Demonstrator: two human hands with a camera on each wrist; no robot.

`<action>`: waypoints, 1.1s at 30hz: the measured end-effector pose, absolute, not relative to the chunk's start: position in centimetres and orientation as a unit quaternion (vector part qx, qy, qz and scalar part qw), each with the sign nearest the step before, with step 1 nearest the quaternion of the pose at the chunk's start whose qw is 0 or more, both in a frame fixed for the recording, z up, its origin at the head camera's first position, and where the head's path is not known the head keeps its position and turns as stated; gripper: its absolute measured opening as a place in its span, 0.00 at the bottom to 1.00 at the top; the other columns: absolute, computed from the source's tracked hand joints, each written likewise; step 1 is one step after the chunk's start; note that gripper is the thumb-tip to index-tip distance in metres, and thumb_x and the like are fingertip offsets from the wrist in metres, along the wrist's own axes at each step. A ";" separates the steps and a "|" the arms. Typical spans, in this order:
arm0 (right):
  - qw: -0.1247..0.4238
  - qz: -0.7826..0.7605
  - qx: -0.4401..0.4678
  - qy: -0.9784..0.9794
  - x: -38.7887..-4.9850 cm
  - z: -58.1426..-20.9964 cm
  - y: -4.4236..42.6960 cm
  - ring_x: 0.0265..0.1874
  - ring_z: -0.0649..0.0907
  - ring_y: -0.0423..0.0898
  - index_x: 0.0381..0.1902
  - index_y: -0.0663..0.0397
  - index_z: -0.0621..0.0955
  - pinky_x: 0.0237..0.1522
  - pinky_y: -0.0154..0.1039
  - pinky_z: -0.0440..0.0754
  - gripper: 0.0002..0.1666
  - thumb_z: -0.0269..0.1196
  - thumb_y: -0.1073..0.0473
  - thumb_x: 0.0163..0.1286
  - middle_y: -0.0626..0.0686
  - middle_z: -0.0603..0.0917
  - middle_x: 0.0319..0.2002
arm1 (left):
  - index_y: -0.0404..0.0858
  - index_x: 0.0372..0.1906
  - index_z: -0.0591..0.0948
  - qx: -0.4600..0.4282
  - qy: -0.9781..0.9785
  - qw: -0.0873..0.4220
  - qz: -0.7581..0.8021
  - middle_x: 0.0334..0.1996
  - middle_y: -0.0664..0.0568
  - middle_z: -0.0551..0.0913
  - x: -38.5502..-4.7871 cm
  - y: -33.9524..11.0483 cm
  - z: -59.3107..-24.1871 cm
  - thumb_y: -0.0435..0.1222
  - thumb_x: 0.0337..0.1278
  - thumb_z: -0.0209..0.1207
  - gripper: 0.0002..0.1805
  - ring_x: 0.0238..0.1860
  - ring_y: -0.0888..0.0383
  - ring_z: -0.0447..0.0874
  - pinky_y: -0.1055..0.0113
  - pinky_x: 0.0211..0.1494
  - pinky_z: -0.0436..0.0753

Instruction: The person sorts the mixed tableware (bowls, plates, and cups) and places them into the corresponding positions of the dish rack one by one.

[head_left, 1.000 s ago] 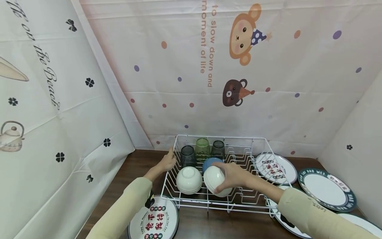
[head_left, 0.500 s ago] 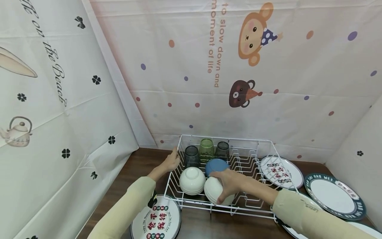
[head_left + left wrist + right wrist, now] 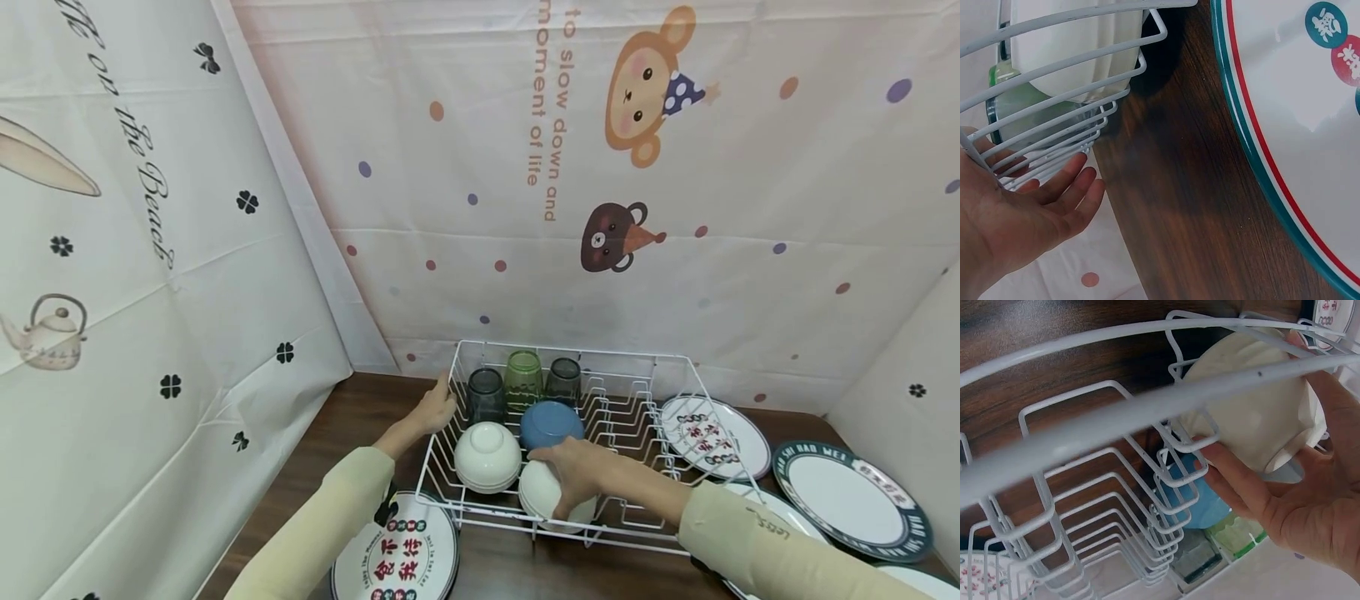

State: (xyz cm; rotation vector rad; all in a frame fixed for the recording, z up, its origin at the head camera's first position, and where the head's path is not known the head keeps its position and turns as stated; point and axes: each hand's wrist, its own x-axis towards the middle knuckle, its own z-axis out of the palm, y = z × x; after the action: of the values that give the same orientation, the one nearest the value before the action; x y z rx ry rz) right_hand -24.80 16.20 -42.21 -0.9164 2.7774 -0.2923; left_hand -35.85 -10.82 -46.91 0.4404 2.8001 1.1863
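Observation:
In the head view the right hand (image 3: 577, 473) grips an upside-down white bowl (image 3: 542, 493) at the front of the white wire rack (image 3: 637, 546). In the right wrist view, that hand (image 3: 1310, 500) has its fingers spread round the white bowl (image 3: 1254, 412). Just behind it is a blue bowl (image 3: 551, 423), and to its left another upturned white bowl (image 3: 487, 457). The left hand (image 3: 435, 408) touches the rack's left side; in the left wrist view its fingers (image 3: 1069, 194) reach round the wires, loosely bent.
Two dark glasses (image 3: 486, 393) (image 3: 563, 380) and a green glass (image 3: 523, 379) stand at the rack's back left. A stack of plates (image 3: 397, 550) lies front left. Right of the rack lie a patterned plate (image 3: 712, 437), a green-rimmed plate (image 3: 847, 498) and others.
The right hand has moved the white bowl toward the rack's front, and more of the blue bowl shows. The left hand stays at the rack's side. The head view has shifted slightly.

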 end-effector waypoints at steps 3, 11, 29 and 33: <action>0.105 -0.102 -0.298 0.943 -24.8 -42.4 16.1 0.30 0.84 0.48 0.57 0.53 0.82 0.34 0.42 0.84 0.48 0.85 0.51 0.34 0.54 0.86 0.32 | 0.19 0.77 0.44 0.143 0.908 0.031 0.394 0.72 0.17 0.59 -35.8 -10.7 -47.2 0.30 0.72 0.37 0.35 0.57 0.32 0.76 0.42 0.65 0.73; 0.092 -0.084 -0.280 0.952 -24.5 -42.7 15.5 0.32 0.87 0.54 0.58 0.54 0.81 0.36 0.48 0.86 0.49 0.85 0.51 0.32 0.56 0.87 0.33 | 0.17 0.77 0.43 0.145 0.906 0.027 0.397 0.71 0.17 0.60 -35.8 -10.8 -47.0 0.29 0.72 0.38 0.35 0.56 0.33 0.76 0.42 0.64 0.72; 0.102 -0.061 -0.277 0.953 -24.1 -42.6 15.4 0.39 0.87 0.58 0.60 0.52 0.79 0.42 0.53 0.86 0.52 0.87 0.48 0.33 0.58 0.87 0.37 | 0.20 0.77 0.47 0.127 0.906 0.022 0.404 0.71 0.19 0.63 -35.7 -10.6 -47.4 0.30 0.73 0.38 0.33 0.56 0.34 0.76 0.43 0.64 0.73; 0.105 -0.054 -0.281 0.952 -24.1 -42.6 15.3 0.38 0.87 0.57 0.61 0.53 0.80 0.42 0.53 0.86 0.52 0.87 0.50 0.34 0.57 0.87 0.36 | 0.21 0.77 0.48 0.129 0.905 0.015 0.405 0.71 0.19 0.63 -35.5 -10.6 -47.4 0.30 0.73 0.38 0.33 0.58 0.33 0.77 0.42 0.65 0.73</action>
State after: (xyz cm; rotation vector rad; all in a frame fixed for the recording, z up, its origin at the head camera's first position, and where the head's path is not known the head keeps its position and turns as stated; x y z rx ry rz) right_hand -24.11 15.34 -42.56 -0.8280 2.8065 -0.1581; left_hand -35.54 -10.58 -47.37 0.4002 2.8160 1.2595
